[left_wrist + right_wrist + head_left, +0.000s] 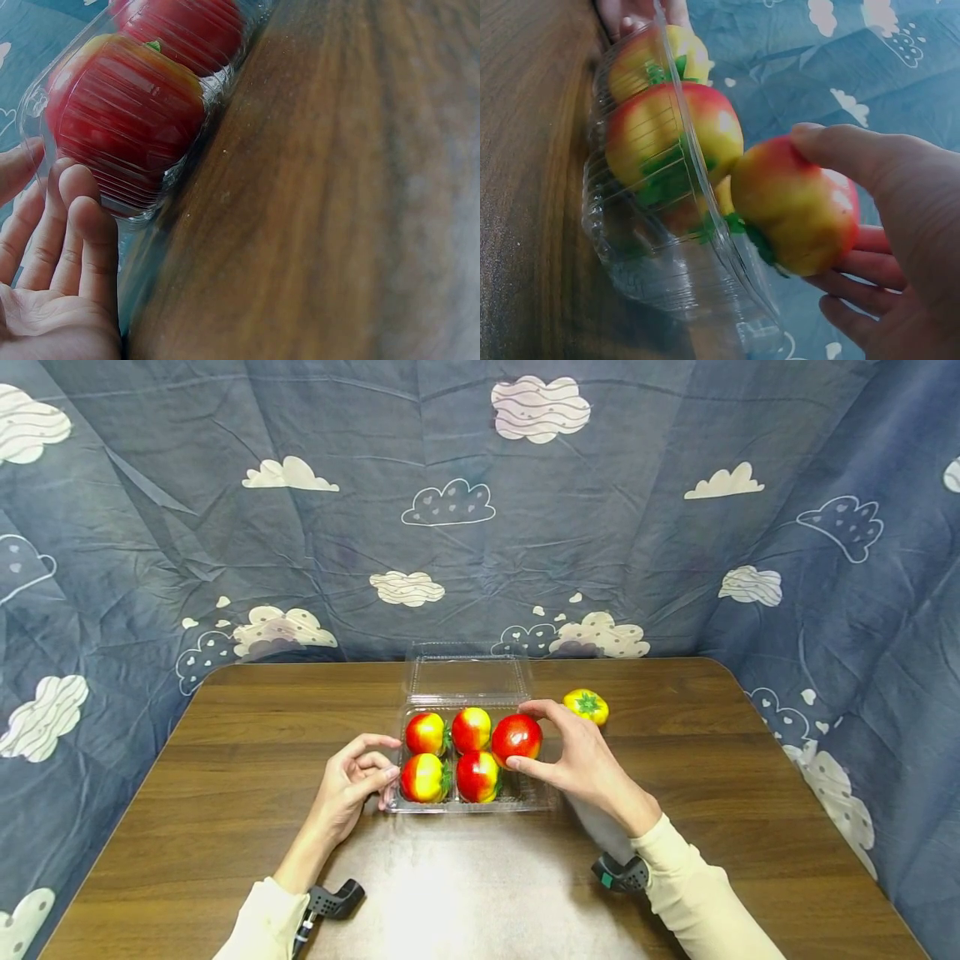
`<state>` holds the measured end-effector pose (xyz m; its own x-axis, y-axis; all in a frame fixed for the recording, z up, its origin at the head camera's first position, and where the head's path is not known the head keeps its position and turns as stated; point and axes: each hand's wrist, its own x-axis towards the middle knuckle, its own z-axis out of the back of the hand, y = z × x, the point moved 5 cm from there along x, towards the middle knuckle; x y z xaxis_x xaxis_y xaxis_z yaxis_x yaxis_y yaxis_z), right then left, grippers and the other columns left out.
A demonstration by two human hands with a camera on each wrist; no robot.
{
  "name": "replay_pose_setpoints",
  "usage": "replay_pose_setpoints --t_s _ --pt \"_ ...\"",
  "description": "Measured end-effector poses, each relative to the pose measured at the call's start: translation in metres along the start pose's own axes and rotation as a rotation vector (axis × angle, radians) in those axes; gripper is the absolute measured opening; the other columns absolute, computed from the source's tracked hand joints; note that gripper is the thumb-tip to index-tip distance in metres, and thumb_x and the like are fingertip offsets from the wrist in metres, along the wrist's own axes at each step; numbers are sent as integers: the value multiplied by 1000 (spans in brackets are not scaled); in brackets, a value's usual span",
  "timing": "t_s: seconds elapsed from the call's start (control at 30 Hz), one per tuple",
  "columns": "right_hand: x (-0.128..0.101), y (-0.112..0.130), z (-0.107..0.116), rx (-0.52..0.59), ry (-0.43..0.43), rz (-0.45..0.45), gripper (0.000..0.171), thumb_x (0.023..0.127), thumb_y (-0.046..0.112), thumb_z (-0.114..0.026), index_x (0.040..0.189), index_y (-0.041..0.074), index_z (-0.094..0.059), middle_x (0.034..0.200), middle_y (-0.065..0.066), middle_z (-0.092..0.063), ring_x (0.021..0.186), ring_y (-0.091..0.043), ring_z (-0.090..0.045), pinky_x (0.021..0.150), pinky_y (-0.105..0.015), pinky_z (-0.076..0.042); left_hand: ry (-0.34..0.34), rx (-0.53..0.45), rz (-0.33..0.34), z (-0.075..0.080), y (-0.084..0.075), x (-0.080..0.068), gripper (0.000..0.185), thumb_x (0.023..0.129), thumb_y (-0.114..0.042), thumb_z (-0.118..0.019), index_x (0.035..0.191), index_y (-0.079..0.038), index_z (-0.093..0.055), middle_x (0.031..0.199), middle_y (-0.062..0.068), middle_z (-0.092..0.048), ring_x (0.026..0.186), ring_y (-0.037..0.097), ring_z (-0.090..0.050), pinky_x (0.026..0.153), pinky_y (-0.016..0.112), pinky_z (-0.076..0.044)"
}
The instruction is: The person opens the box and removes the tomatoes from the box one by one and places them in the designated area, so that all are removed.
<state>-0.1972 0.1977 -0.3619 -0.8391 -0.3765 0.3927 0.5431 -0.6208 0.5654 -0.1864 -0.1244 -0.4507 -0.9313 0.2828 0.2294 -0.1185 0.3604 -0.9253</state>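
Observation:
A clear plastic clamshell box (534, 798) stands on the table with several red-and-yellow artificial persimmons (424, 778) in its left and middle compartments. My right hand (588, 760) grips another persimmon (517, 737) between thumb and fingers, above the box's right end. In the right wrist view, this held persimmon (795, 206) is tilted beside the box rim, its green calyx facing the box. My left hand (348, 789) is at the box's left end. Its relaxed fingers (94, 232) touch the ribbed outer wall in the left wrist view, thumb near the rim.
One yellow persimmon with a green calyx (587, 707) lies on the brown wooden table (285, 710), behind my right hand. The box's transparent lid (468, 677) is raised at the back. A dark blue cloth with clouds (360, 435) hangs behind the table.

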Motion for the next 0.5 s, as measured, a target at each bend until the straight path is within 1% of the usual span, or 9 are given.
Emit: replay_pose_setpoints --t_s 0.13,0.27,0.37,0.5 --pt "1 -3 3 48 -41 -58 63 77 32 -95 127 12 -62 122 1 -72 115 -18 -68 101 -51 -57 3 -3 -2 0 -1 1 38 95 13 -63 131 15 -51 80 8 -70 55 15 -62 48 23 -53" --pt "2 -5 5 60 -74 -60 60 77 30 -95 125 13 -62 119 2 -72 111 -16 -68 96 -51 -59 7 -1 0 0 -1 1 38 95 13 -63 131 15 -50 81 7 -71 56 14 -63 49 23 -53" --pt "3 -5 6 89 -98 -48 60 76 26 -95 124 11 -63 118 1 -72 108 -16 -70 95 -47 -62 7 2 1 0 -1 1 38 95 13 -63 131 15 -50 81 7 -71 56 14 -63 49 22 -54" --pt "4 -6 7 117 -126 -53 59 75 23 -96 122 9 -63 114 1 -73 105 -15 -72 95 -38 -63 5 2 2 0 -1 1 38 96 13 -63 132 15 -51 81 7 -71 56 14 -63 49 23 -54"
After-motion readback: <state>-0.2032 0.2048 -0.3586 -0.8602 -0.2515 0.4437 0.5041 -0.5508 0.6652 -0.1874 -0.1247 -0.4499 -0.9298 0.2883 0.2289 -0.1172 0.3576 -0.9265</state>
